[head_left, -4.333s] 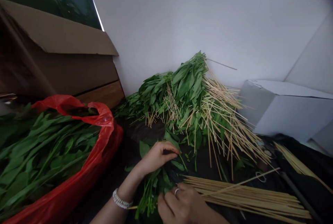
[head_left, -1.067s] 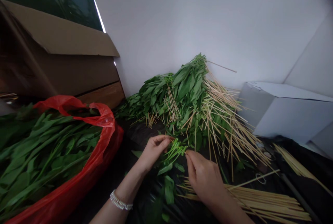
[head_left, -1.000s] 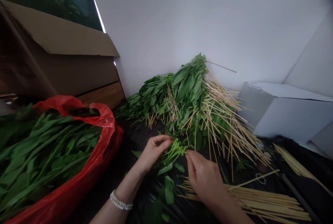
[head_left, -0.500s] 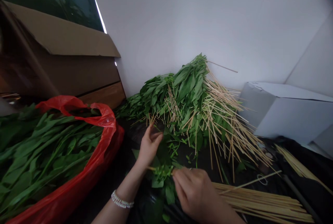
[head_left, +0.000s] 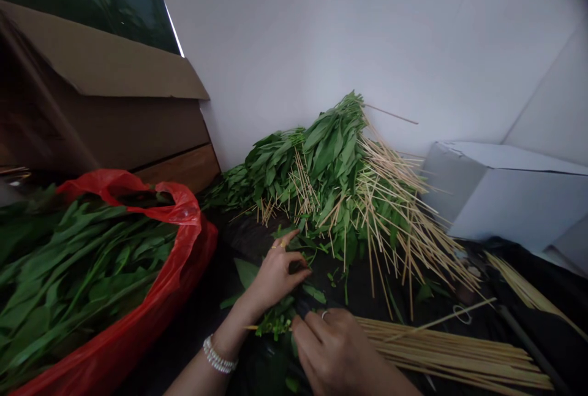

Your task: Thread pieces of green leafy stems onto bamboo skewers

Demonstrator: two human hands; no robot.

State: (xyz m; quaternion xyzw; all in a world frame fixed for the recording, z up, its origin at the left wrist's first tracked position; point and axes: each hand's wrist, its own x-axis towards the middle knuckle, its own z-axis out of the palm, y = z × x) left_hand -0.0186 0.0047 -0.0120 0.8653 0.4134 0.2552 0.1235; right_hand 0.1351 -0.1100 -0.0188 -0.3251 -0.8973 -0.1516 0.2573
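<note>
My right hand (head_left: 334, 347), with a ring on one finger, is closed on a thin bamboo skewer (head_left: 251, 327). The skewer's tip sticks out to the left beyond a cluster of green leaf stems (head_left: 275, 323), which seem threaded on it, their leaves partly hidden. Above and left of it, my left hand (head_left: 281, 270) is over loose green sprigs (head_left: 309, 247) on the dark surface. Its forefinger is stretched out and the thumb stands apart, with nothing visibly gripped. A double string of white beads circles that wrist.
A red plastic bag (head_left: 195, 249) full of leafy stems stands left. Skewered leaf bundles (head_left: 337, 144) are heaped against the wall. Bare bamboo skewers (head_left: 454, 350) lie at right, near a white box (head_left: 514, 200). A cardboard box (head_left: 138, 126) is back left.
My left hand has come down and right from the edge of the heap to the loose sprigs. My right hand has shifted slightly left and down with the skewer.
</note>
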